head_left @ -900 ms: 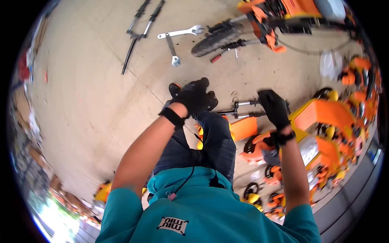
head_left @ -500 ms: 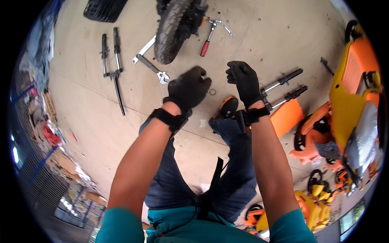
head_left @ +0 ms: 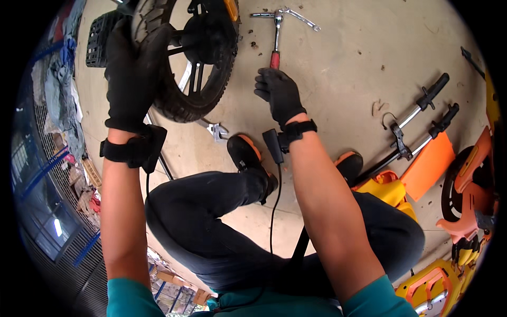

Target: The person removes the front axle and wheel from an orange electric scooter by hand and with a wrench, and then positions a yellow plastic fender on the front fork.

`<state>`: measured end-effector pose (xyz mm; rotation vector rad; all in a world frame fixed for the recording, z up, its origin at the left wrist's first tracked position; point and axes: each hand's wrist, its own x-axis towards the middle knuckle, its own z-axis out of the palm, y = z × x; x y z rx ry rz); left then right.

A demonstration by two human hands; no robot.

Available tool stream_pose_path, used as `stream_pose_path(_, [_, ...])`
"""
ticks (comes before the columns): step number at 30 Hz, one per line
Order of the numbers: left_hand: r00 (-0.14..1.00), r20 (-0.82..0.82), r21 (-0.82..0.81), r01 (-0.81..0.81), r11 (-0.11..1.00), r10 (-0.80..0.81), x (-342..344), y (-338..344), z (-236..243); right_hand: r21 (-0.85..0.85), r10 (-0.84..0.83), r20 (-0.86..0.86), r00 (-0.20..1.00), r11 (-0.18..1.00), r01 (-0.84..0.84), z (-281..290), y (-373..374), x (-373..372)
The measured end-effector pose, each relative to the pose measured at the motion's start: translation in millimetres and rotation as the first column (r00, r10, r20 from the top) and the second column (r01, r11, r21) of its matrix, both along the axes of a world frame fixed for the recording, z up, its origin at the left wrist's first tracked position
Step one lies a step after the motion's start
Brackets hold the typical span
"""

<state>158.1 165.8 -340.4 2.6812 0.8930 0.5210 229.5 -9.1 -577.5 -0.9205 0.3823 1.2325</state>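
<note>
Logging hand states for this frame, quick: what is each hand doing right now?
Left hand: gloved, closed over the tread of the black wheel.
Right hand: gloved, fingers loosely curled at the red-handled tool; a grip cannot be told.

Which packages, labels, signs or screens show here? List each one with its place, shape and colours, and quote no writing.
None can be made out: no package, label, sign or screen.
The left hand, in a black glove, grips a black tyred wheel.
The right hand, also gloved, reaches for a red-handled hammer on the concrete floor.
Flat orange panel at right: plain, nothing printed that shows.
</note>
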Motion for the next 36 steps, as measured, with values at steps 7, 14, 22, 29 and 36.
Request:
stream_pose_path(7, [0.998,-0.063,-0.075,-0.033,0.997,0.029,-16.7,15.6,-12.7,0.231,-0.047,-0.185,0.982,0.969,0.09,-84.0,79.1,-33.9])
stream_pose_path(14, [0.881,-0.455,0.338,0.309,0.889,-0.133,-24.0,31.3,-2.5,0.017,-0.059,0.972,-0.227,0.983,-0.184,-139.8,105.3,-49.9])
stream_pose_path(22, [0.896,-0.422,0.341,0.298,0.892,-0.138,-29.7,28.9,-3.1,0.711,-0.057,-0.191,0.98,0.681,0.178,-109.5,112.1,-51.6])
stream_pose_path(29, [0.813,-0.575,0.503,0.442,0.743,-0.094,-28.9,28.5,3.0,0.676,0.062,-0.629,0.775,0.535,0.506,-124.9,115.3,-61.2])
stream_pose_path(36, [0.972,-0.116,0.144,0.222,0.964,-0.206,-8.6,2.1,-13.8,0.621,0.003,-0.633,0.774,0.598,0.506,-115.2,123.2,-65.2])
